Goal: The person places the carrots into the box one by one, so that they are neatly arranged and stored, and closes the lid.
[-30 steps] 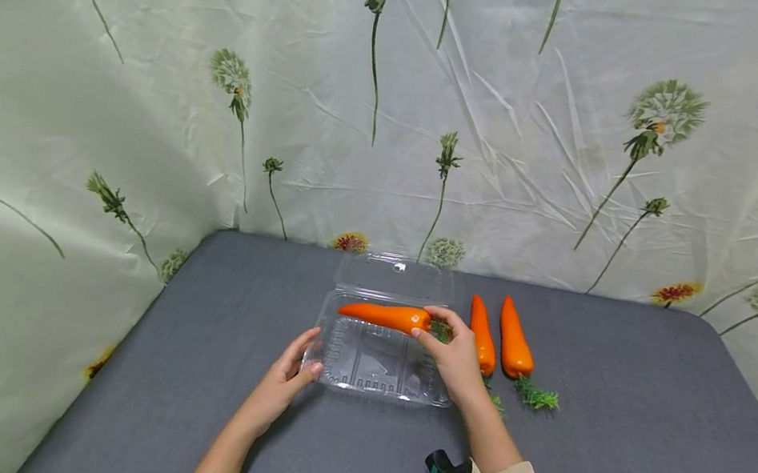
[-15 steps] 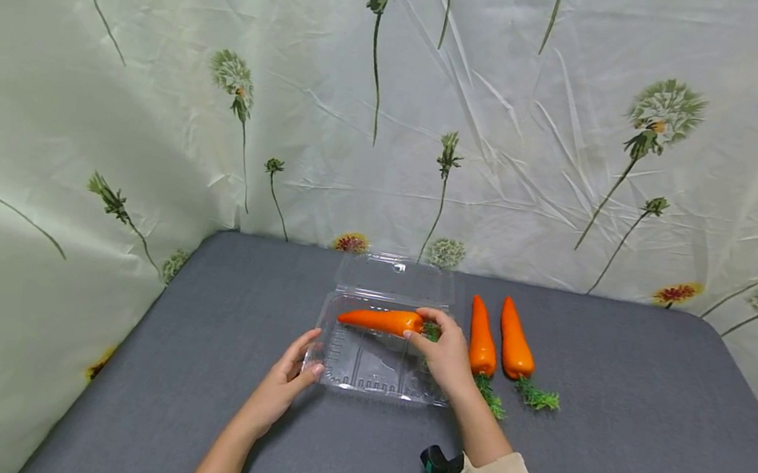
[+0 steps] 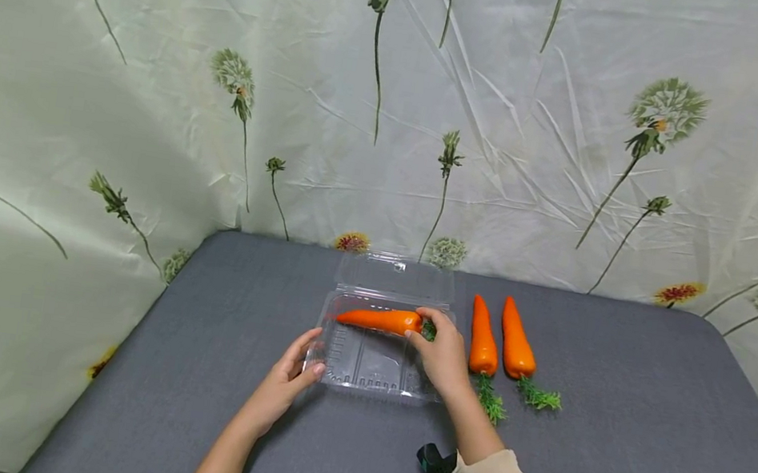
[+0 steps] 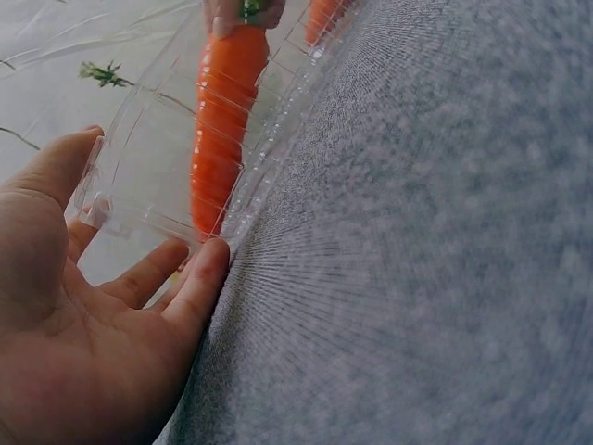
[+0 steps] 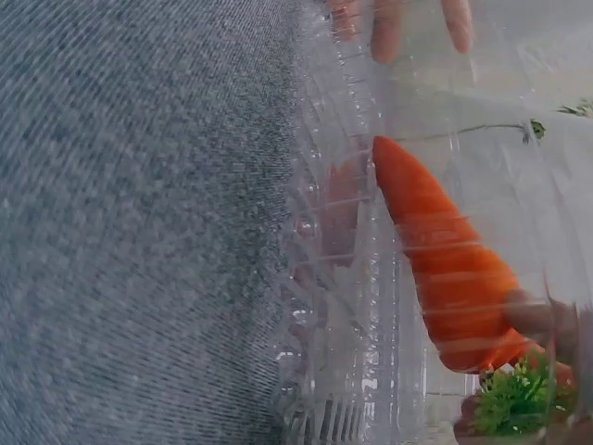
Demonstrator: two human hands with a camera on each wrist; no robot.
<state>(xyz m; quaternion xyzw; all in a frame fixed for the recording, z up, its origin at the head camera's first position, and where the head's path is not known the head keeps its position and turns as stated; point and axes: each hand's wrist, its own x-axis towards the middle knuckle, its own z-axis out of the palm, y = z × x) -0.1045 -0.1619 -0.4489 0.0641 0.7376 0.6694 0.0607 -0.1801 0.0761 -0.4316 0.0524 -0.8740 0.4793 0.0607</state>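
A clear plastic clamshell box [image 3: 367,372] stands on the table with its lid folded back. My left hand [image 3: 285,373] holds the box's left front corner, thumb at the front and fingers along the left side; in the left wrist view this hand [image 4: 111,324] lies against the clear wall. My right hand [image 3: 443,352] pinches an orange carrot [image 3: 378,319] by its thick top end. The carrot lies crosswise in the back part of the box, tip to the left. Its green leaves [image 5: 519,394] show under the fingers in the right wrist view.
Two more carrots, one nearer [image 3: 484,340] and one farther right [image 3: 517,341], lie on the grey table [image 3: 613,431] right of the box, leaves toward me. The open lid [image 3: 397,277] reaches toward the flowered curtain [image 3: 546,131] behind the table.
My right hand has moved slightly left and down, lowering the carrot into the back of the box. The left hand keeps its place at the corner.
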